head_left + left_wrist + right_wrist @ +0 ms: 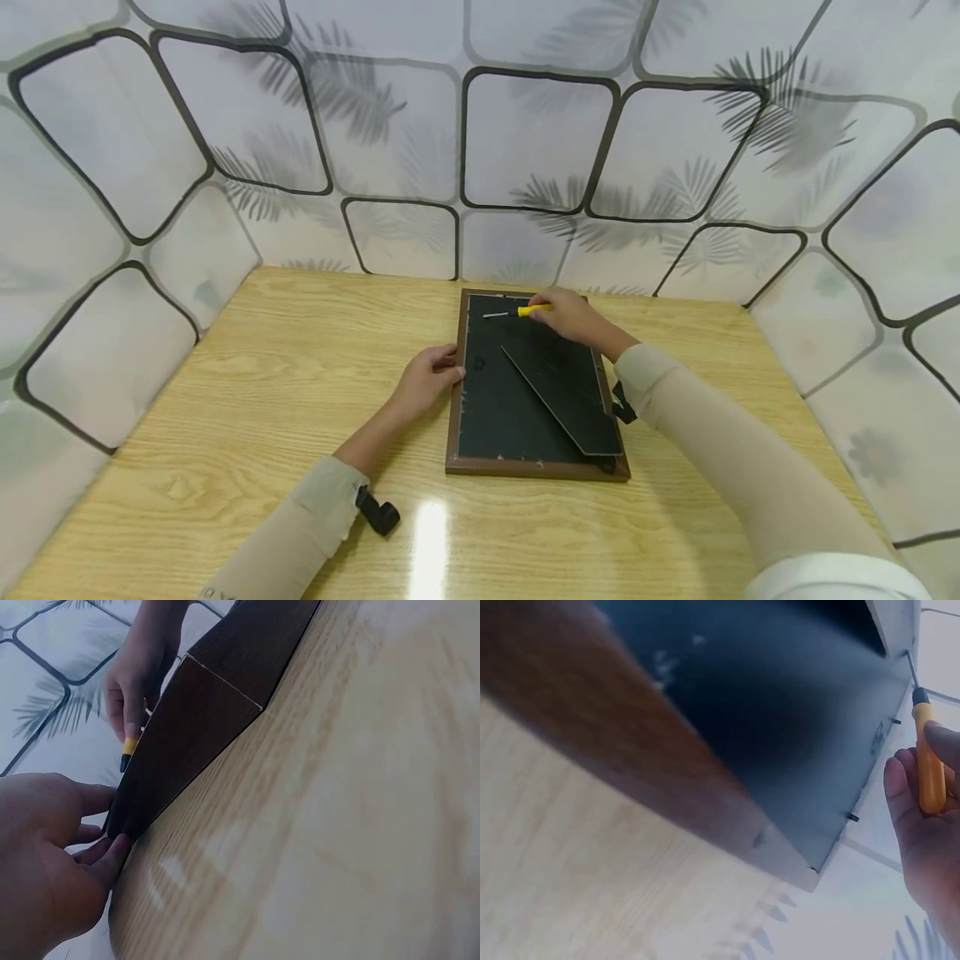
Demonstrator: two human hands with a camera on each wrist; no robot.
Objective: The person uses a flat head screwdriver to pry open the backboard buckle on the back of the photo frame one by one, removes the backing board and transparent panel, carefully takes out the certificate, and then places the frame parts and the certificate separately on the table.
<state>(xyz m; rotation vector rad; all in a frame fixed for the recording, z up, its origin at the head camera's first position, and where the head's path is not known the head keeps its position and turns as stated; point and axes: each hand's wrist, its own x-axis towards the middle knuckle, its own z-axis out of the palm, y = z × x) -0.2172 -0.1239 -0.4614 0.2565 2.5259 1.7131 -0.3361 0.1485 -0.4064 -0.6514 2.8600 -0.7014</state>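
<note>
A picture frame with a brown rim lies face down on the table, its black backing board upward. A black easel-stand flap slants across the backing. My left hand grips the frame's left edge between thumb and fingers, as the left wrist view also shows. Over the far part of the backing, my right hand holds a screwdriver by its yellow handle. The shaft points left, and in the right wrist view its tip is near the frame's inner edge; contact there is hard to tell.
The light wood table extends around the frame. A wall covering with dark outlines and leaf prints rises behind and on both sides. Small dark tabs stick out along the inner edge of the rim.
</note>
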